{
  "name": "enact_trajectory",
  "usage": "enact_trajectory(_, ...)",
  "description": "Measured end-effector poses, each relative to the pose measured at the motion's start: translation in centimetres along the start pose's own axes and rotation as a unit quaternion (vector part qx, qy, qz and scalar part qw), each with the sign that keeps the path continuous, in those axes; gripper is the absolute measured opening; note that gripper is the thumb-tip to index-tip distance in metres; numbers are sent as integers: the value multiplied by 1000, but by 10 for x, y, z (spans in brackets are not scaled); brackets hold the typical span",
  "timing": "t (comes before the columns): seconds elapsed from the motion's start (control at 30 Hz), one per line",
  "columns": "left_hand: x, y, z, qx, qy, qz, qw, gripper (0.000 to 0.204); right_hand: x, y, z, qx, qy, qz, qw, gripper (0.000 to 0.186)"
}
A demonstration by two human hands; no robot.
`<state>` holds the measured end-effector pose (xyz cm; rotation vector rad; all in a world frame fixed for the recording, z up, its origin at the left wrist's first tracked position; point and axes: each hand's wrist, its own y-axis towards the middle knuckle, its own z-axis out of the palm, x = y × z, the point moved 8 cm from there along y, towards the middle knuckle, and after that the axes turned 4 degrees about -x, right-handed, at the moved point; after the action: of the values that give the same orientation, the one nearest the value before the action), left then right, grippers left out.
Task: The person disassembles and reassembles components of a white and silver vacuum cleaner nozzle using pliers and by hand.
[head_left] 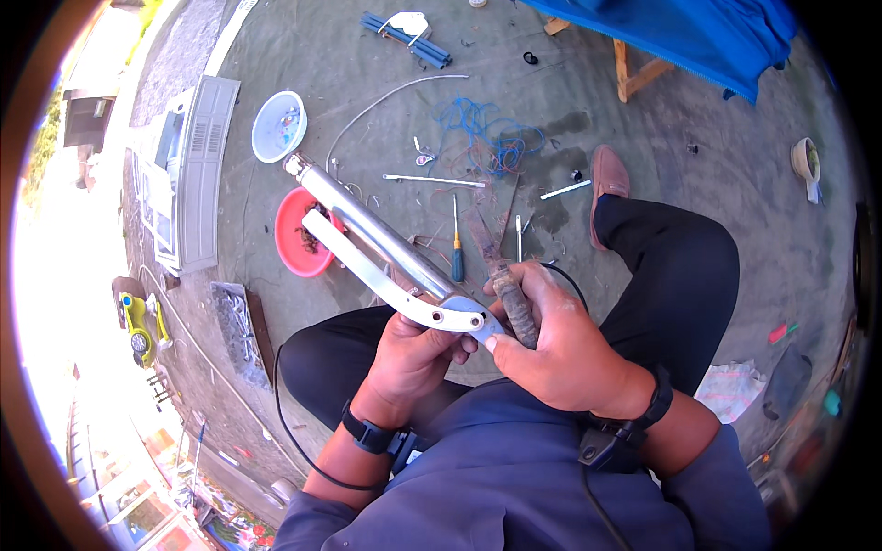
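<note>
A shiny metal tube (386,243) with a curved white lever arm (363,275) hinged at its near end lies slanted in front of me, pointing to the far left. My left hand (411,364) is closed around that hinged end from below. My right hand (574,344) grips an old, worn knife-like tool by its thick dark handle (516,310), its brownish blade (481,231) pointing away from me. The right thumb also presses the grey end piece (487,332) beside the hinge. Several of my fingers are hidden behind the parts.
A yellow-and-blue screwdriver (457,260) lies beyond my hands. A red bowl (290,264) and a pale blue bowl (258,129) stand to the left. Tangled blue string (501,151), white strips (432,181) and bundled blue tubes (404,41) lie farther off. A grey tray (234,335) sits near my left knee.
</note>
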<state>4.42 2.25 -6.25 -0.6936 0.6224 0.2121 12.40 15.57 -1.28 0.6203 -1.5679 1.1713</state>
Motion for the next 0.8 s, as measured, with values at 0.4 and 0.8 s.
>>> enact_trajectory(0.4,-20,-13,-1,-68,178,89,978,19,5,-1,2,-16,-12,-19,1000,41)
enact_trajectory(0.8,-14,-13,-4,-47,94,60,993,19,3,-2,5,-9,3,-28,1000,42)
